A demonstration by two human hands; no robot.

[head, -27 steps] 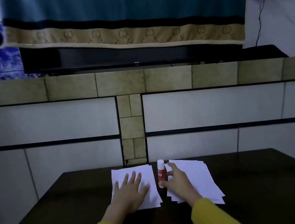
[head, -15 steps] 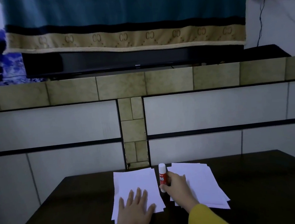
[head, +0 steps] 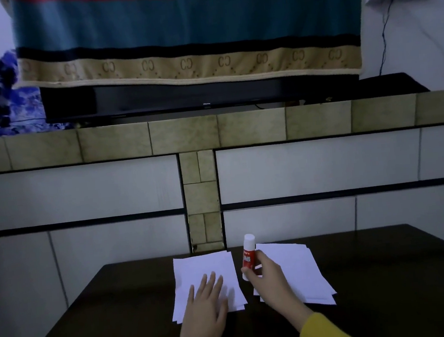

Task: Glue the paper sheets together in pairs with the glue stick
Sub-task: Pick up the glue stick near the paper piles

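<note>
Up comes the glue stick (head: 249, 256) — right hand (head: 266, 278) has got it upright betw. the two paper stacks, thumb & fingers wrapped round its lower body, cap still on. Left hand (head: 206, 304) lies flat w/ fingers spread, pressing the left paper stack (head: 197, 270). Right paper stack (head: 302, 274) sits fanned just beside, on the dark table (head: 387, 288).

Two bare hands, mustard-yellow knit sleeve (head: 321, 331) at the right wrist, left wrist uncovered
</note>
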